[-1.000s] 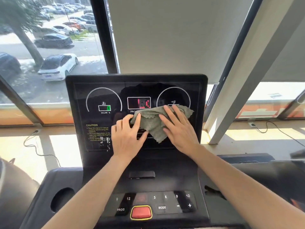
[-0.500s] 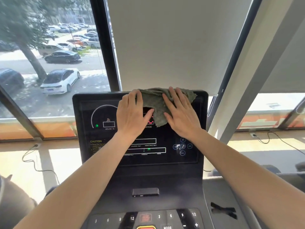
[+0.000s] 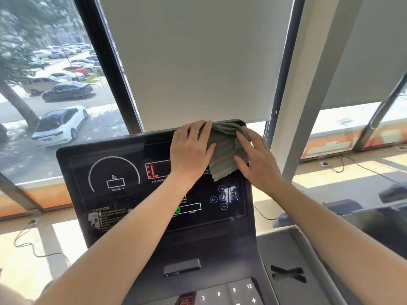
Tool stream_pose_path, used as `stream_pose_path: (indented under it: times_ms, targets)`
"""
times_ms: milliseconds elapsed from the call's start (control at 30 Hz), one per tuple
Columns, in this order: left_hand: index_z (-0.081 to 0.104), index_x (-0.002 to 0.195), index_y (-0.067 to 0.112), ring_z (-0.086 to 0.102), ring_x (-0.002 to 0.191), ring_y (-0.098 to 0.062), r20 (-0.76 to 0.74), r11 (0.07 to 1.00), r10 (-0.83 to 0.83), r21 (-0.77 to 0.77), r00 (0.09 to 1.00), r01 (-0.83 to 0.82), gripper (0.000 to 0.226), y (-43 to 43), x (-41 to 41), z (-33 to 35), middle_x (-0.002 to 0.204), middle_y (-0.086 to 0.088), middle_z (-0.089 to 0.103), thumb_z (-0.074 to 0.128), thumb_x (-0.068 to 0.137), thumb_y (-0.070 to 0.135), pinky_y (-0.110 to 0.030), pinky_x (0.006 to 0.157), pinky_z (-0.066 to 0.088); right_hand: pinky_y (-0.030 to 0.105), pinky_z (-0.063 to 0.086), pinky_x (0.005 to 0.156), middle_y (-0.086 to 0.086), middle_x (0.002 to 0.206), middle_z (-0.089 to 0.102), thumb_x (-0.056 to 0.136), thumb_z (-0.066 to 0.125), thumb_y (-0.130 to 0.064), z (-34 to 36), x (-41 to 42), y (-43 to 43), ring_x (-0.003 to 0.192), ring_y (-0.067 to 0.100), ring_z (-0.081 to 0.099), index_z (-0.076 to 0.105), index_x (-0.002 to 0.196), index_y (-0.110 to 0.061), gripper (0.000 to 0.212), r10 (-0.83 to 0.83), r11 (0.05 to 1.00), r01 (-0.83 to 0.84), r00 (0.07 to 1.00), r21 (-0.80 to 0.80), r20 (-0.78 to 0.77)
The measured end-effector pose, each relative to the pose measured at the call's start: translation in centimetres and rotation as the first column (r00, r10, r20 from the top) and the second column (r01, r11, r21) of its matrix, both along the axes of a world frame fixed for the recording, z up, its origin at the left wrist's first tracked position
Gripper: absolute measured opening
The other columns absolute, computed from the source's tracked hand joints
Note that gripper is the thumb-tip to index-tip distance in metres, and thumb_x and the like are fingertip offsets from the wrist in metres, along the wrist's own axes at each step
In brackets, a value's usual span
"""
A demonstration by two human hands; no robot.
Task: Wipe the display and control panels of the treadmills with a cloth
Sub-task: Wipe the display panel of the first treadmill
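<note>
- The grey-green cloth (image 3: 224, 150) lies bunched on the top right corner of the treadmill display panel (image 3: 123, 159), between both hands and partly under their fingers.
- The left hand (image 3: 191, 150) presses its left edge with flat fingers. The right hand (image 3: 257, 159), fingers straight and spread, presses its right side. Neither hand grips it.
- Just left of the left hand, a red readout (image 3: 157, 171) shows "L" above "PROGRA…".
- Further left, a dial (image 3: 114, 183) reads "INCLINE %", with a "CAUTION" label (image 3: 101, 209) below it.
- Well below the wrists, the keypad (image 3: 233, 290) shows 3, 6, 9 and 12.

Both arms reach forward — left hand (image 3: 189, 150) and right hand (image 3: 256, 160) flat, fingers straight, side by side.
</note>
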State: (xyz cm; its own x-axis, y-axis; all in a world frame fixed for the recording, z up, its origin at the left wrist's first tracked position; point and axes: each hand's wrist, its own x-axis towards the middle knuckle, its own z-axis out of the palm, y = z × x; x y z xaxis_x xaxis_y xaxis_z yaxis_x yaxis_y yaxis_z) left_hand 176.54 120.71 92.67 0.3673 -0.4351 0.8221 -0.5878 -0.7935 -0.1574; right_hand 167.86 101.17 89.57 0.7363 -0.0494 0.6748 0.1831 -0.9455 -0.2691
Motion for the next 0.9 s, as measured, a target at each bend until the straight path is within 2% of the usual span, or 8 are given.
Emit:
stream_pose_path:
  times_ms: [100, 167, 300, 467, 600, 700, 800, 900]
  targets:
    - [0.062, 0.134, 0.009, 0.060, 0.119, -0.030, 0.066, 0.987, -0.161, 0.000, 0.985, 0.162, 0.044, -1.7, 0.1, -0.7, 0.134, -0.011, 0.063, 0.067, 0.090, 0.006, -0.041, 0.101, 0.049, 0.028, 0.041, 0.104, 0.010, 0.150, 0.033, 0.092, 0.066, -0.018, 0.6, 0.2, 0.0, 0.132, 0.020, 0.042, 0.039, 0.149, -0.006, 0.064, -0.029, 0.981, 0.022, 0.999, 0.193, 0.033]
    - [0.058, 0.139, 0.007, 0.054, 0.131, -0.033, 0.011, 0.972, -0.220, 0.087, 0.975, 0.218, 0.055, -2.3, 0.4, -1.1, 0.144, -0.015, 0.056, 0.058, 0.086, -0.009, -0.044, 0.110, 0.044, 0.024, 0.037, 0.104, 0.012, 0.146, 0.029, 0.093, 0.065, -0.015, 1.0, 0.6, 0.3, 0.128, 0.019, 0.041, 0.037, 0.150, -0.006, 0.065, -0.059, 0.963, 0.046, 0.997, 0.265, 0.044]
    - [0.041, 0.153, 0.007, 0.026, 0.153, -0.032, -0.123, 0.960, -0.089, 0.253, 0.988, 0.118, 0.055, -1.5, 0.4, -1.0, 0.163, -0.017, 0.031, 0.048, 0.099, 0.008, -0.046, 0.125, 0.024, 0.025, 0.020, 0.117, 0.012, 0.160, 0.009, 0.099, 0.055, -0.020, 1.2, 1.8, 1.2, 0.146, 0.019, 0.017, 0.020, 0.157, -0.008, 0.069, -0.095, 0.971, 0.098, 0.995, 0.218, -0.021]
    - [0.026, 0.159, 0.010, 0.011, 0.157, -0.028, -0.180, 0.964, 0.068, 0.265, 0.981, -0.018, 0.062, 1.0, -0.1, -1.0, 0.168, -0.015, 0.015, 0.036, 0.108, 0.045, -0.044, 0.128, 0.013, 0.047, 0.010, 0.124, 0.014, 0.166, -0.003, 0.105, 0.041, -0.025, 0.8, 4.2, 2.7, 0.153, 0.031, -0.001, 0.010, 0.159, -0.014, 0.063, -0.066, 0.998, 0.066, 0.998, -0.012, 0.005]
    - [0.024, 0.160, 0.012, 0.012, 0.157, -0.028, -0.184, 0.962, 0.146, 0.254, 0.972, -0.096, 0.067, 4.1, 0.3, -1.3, 0.169, -0.015, 0.015, 0.034, 0.107, 0.053, -0.043, 0.128, 0.014, 0.053, 0.009, 0.123, 0.015, 0.161, 0.012, 0.102, 0.053, -0.026, 1.5, 5.9, 3.3, 0.151, 0.036, 0.010, 0.024, 0.157, -0.023, 0.063, -0.022, 0.980, 0.053, 0.986, -0.190, 0.166]
    - [0.028, 0.159, 0.012, 0.015, 0.156, -0.030, -0.176, 0.965, 0.184, 0.221, 0.967, -0.144, 0.068, 6.9, 0.5, -1.6, 0.168, -0.017, 0.017, 0.037, 0.106, 0.054, -0.044, 0.127, 0.018, 0.054, 0.020, 0.119, 0.011, 0.150, 0.023, 0.095, 0.061, -0.019, 1.9, 6.9, 4.9, 0.143, 0.035, 0.024, 0.038, 0.153, -0.026, 0.062, 0.124, 0.932, -0.013, 0.950, -0.362, 0.287]
    - [0.030, 0.158, 0.011, 0.016, 0.156, -0.031, -0.161, 0.965, 0.201, 0.204, 0.966, -0.167, 0.069, 9.9, 0.7, -2.0, 0.167, -0.019, 0.018, 0.040, 0.106, 0.054, -0.044, 0.127, 0.019, 0.047, 0.037, 0.097, 0.006, 0.126, 0.035, 0.087, 0.062, -0.005, 2.0, 7.5, 7.2, 0.115, 0.030, 0.037, 0.046, 0.143, -0.023, 0.061, 0.316, 0.849, -0.110, 0.890, -0.516, 0.329]
    - [0.030, 0.158, 0.011, 0.017, 0.156, -0.031, -0.144, 0.964, 0.213, 0.192, 0.966, -0.184, 0.069, 12.7, 1.0, -2.3, 0.167, -0.019, 0.019, 0.043, 0.106, 0.054, -0.046, 0.126, 0.021, 0.042, 0.039, 0.078, 0.008, 0.106, 0.049, 0.085, 0.065, -0.001, 2.7, 7.9, 9.8, 0.092, 0.027, 0.041, 0.061, 0.123, -0.010, 0.039, 0.408, 0.784, -0.168, 0.866, -0.598, 0.291]
